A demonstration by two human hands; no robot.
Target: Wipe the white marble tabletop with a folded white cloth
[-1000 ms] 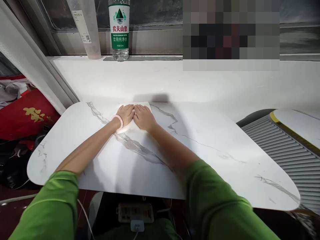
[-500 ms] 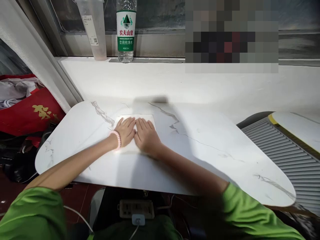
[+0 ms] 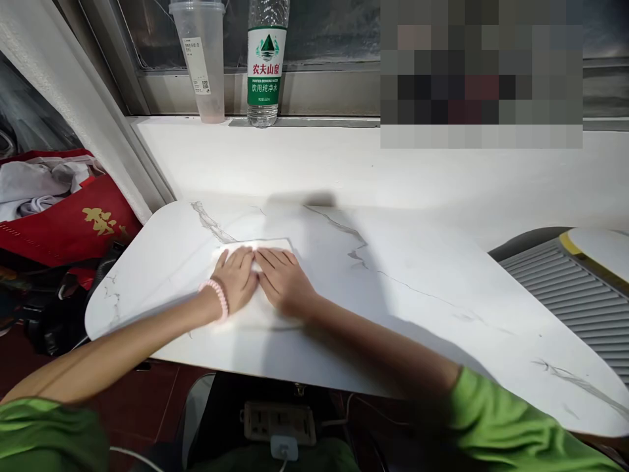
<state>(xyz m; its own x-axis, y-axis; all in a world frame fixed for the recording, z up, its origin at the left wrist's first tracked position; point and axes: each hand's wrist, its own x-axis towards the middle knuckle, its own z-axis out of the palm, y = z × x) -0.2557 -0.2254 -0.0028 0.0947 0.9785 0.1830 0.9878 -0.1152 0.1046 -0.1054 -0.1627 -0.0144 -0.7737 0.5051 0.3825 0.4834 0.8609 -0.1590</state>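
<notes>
A white sheet of paper (image 3: 275,246) lies flat on the white marble-pattern table (image 3: 417,295). My left hand (image 3: 236,278), with a pink coil band on its wrist, rests palm down on the sheet, fingers stretched out. My right hand (image 3: 284,280) lies flat beside it, touching it, fingers also extended over the paper. Both hands cover most of the sheet; only its far edge and near edge show. Green sleeves cover my upper arms.
A water bottle (image 3: 264,62) with a green label and a clear plastic cup (image 3: 200,59) stand on the white window ledge (image 3: 344,164). A red bag (image 3: 73,219) lies at the left. A ribbed grey unit (image 3: 574,288) sits at the right. A power strip (image 3: 280,423) lies under the table.
Both hands slid toward me across the sheet, staying flat and side by side. The camera view shifted left and down a little.
</notes>
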